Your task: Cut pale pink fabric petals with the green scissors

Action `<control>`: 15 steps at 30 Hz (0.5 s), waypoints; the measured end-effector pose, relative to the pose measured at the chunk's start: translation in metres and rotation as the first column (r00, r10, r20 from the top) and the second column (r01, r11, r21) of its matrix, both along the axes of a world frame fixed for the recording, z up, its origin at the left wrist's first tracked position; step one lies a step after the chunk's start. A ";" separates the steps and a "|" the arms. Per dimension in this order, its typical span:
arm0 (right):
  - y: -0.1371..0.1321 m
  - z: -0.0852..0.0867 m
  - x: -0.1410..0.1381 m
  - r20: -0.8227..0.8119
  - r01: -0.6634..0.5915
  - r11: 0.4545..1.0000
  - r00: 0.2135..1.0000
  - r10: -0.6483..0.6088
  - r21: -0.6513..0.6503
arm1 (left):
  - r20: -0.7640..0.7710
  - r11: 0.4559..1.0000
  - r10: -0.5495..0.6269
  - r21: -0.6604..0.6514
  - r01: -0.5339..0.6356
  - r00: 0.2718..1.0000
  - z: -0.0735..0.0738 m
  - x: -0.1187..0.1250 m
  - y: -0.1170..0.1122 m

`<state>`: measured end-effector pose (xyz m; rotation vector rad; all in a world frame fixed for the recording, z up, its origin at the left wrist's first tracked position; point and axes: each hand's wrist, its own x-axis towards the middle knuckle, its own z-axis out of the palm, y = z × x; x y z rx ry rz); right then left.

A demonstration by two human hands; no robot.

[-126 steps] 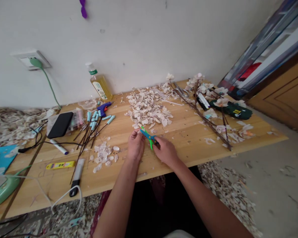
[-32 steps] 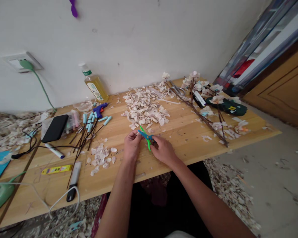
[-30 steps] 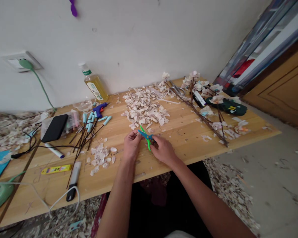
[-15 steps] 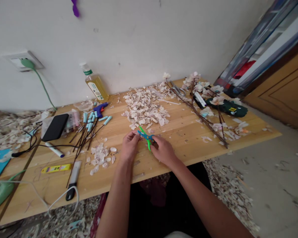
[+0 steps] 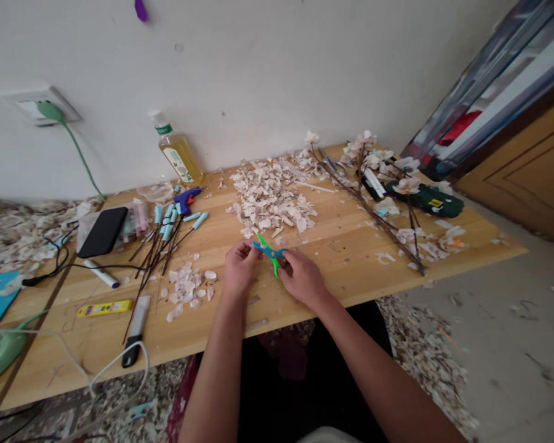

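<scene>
My right hand [image 5: 302, 278] is closed around the handles of a pair of blue and green scissors [image 5: 271, 251], whose blades stand apart and point up and left. Right at the blue blade, my left hand [image 5: 240, 263] is closed in a pinch; whatever sits in its fingertips is too small and hidden to name. Beyond the scissors lies a large heap of pale, petal-like flakes [image 5: 270, 194]. A smaller pile of rounded pale pieces [image 5: 185, 284] rests on the wooden table [image 5: 346, 264], left of my left hand.
At the left are a glue gun [image 5: 186, 200], stems with light blue tips [image 5: 167, 224], a black phone [image 5: 104, 232], a yellow box [image 5: 105, 307] and a utility knife [image 5: 136, 329]. A bottle [image 5: 180, 154] stands by the wall. Flowered branches [image 5: 373, 215] lie at right.
The view has shifted slightly. Both hands stay close together at the scissors, and the left hand's fingers have moved a little; the scissor blades remain apart.
</scene>
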<state>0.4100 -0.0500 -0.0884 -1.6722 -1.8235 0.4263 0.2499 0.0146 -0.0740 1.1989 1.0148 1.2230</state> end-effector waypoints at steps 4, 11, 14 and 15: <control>-0.001 0.000 0.000 0.015 0.002 1.000 1.000 -0.002 0.004 | -0.038 1.000 -0.004 0.013 0.005 0.999 -0.001 -0.003 0.002; 0.000 -0.003 0.000 -0.008 0.004 1.000 1.000 -0.004 0.002 | 0.096 0.997 -0.025 -0.070 0.032 0.995 -0.006 0.003 -0.001; 0.001 -0.004 0.000 -0.023 0.019 1.000 1.000 -0.019 0.003 | 0.329 0.969 -0.034 -0.218 0.111 0.944 -0.005 0.011 -0.005; 0.001 -0.004 0.000 -0.024 0.023 1.000 0.999 -0.023 0.001 | 0.390 0.957 -0.031 -0.254 0.139 0.921 -0.003 0.013 -0.007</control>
